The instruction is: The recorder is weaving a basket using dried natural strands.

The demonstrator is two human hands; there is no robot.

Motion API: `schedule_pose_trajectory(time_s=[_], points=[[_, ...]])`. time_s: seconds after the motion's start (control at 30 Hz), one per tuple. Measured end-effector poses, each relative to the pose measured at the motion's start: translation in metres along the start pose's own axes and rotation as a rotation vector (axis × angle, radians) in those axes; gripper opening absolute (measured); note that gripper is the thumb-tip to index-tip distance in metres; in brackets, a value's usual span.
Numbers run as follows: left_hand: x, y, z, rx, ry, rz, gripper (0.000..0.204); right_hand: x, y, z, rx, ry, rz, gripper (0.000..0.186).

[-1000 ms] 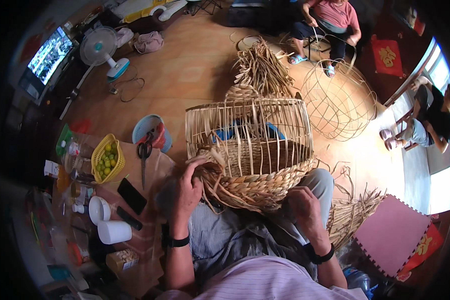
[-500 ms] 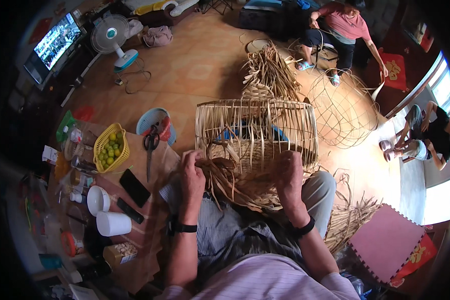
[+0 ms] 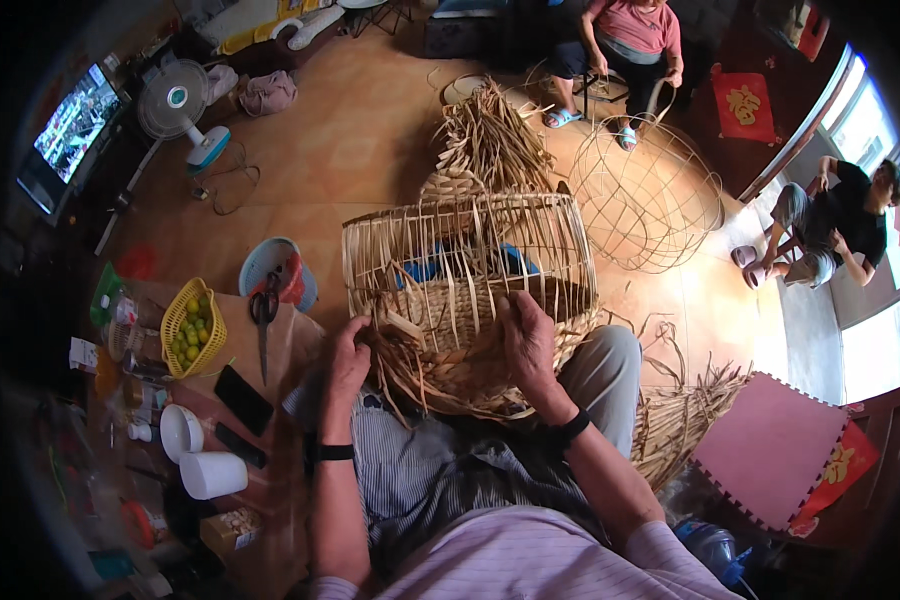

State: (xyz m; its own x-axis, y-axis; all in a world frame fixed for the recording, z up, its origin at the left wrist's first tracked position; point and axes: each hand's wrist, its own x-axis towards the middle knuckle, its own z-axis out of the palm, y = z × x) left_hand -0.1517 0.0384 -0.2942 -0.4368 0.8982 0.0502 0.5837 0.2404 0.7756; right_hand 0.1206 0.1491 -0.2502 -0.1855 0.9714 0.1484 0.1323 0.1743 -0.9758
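The basket [image 3: 450,312] sits at the lap [image 3: 440,465]; the left hand [image 3: 345,365] curls beside loose strips [image 3: 398,372], the right hand [image 3: 530,345] by the stakes [image 3: 478,230] – whether either grips, I cannot tell – and uneven pulling could snap a strip

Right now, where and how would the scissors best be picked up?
Probably take the scissors by the dark looped handles, with the left hand coming from the right and above. The handles are the wide end, overlapping the blue basket in this view; the blades narrow toward the person's side, so that end is better avoided.
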Motion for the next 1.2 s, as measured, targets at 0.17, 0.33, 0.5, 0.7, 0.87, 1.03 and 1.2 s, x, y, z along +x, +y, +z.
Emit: schedule_pose_trajectory(time_s=[0.17, 0.33, 0.5, 0.7, 0.87, 1.03, 1.2], points=[[-0.008, 0.018, 0.006, 0.024, 0.036, 0.071, 0.034, -0.005, -0.006, -0.018, 0.193, 0.026, -0.011, 0.014], [-0.031, 0.074, 0.006, -0.027, 0.067, 0.059, 0.032, -0.002, 0.016, -0.049, 0.192, 0.044, 0.031, 0.014], [-0.037, 0.107, 0.031, -0.038, -0.093, 0.237, 0.040, 0.023, 0.069, -0.086, 0.277, 0.113, 0.133, 0.016], [-0.036, 0.099, 0.026, -0.067, -0.049, 0.247, 0.038, 0.020, 0.054, -0.090, 0.218, 0.067, 0.029, 0.015], [-0.046, 0.098, 0.024, -0.223, -0.062, 0.202, 0.029, -0.008, -0.032, -0.078, -0.336, 0.239, -0.346, 0.023], [-0.049, 0.103, 0.028, -0.066, 0.000, 0.297, 0.019, -0.001, -0.087, -0.041, -0.734, -0.022, -0.370, 0.054], [-0.047, 0.096, 0.039, -0.014, 0.092, 0.334, 0.016, 0.011, -0.070, -0.030, -0.838, -0.259, -0.349, 0.040]])
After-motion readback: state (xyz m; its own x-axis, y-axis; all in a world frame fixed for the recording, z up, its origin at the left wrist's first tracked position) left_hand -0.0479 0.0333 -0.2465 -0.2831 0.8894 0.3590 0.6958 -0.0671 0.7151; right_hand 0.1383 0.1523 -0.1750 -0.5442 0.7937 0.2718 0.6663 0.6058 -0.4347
